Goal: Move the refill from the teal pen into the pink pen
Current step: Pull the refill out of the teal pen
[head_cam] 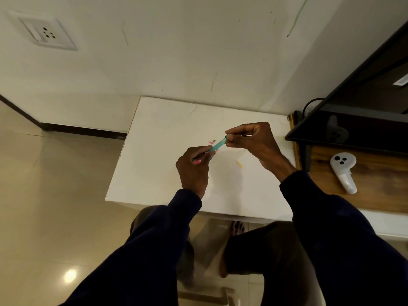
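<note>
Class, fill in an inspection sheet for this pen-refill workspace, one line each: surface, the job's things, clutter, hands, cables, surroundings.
Surface: white table, set against the wall.
Job's things: teal pen held above the table between both hands; pink pen shows only as a pink part inside the left hand; no separate refill seen.
Clutter: small pink and dark bits and a yellow bit lie on the table.
Hands: left hand grips the teal pen's lower end; right hand pinches its upper end.
Cables: dark cable loop beside the shelf.
Surroundings: white controller on a wooden top; wall socket.
</note>
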`<action>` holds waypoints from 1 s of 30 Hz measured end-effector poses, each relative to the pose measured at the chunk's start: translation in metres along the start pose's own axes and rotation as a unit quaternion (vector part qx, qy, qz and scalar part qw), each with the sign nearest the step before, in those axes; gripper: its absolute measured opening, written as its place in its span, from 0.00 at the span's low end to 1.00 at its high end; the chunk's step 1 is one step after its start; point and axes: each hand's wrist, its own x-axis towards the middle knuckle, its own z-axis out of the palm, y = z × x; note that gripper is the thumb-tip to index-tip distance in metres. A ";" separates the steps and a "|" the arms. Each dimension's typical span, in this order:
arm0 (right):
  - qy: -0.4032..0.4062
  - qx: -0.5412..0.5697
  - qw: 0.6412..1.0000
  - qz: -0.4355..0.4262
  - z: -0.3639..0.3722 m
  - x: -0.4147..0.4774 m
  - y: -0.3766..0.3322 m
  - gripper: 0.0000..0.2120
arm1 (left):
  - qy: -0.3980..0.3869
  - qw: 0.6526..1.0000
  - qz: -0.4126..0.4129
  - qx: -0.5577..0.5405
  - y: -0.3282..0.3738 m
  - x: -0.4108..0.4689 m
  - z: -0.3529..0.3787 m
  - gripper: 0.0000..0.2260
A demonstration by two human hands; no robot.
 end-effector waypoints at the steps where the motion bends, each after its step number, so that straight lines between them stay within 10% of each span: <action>1: 0.000 0.003 1.000 -0.004 0.000 0.000 -0.002 0.07 | 0.001 1.000 0.006 -0.007 0.002 0.000 0.000 0.08; 30: 0.044 0.016 0.998 -0.046 0.003 -0.012 -0.013 0.08 | -0.004 0.999 0.032 -0.008 0.028 -0.001 -0.005 0.07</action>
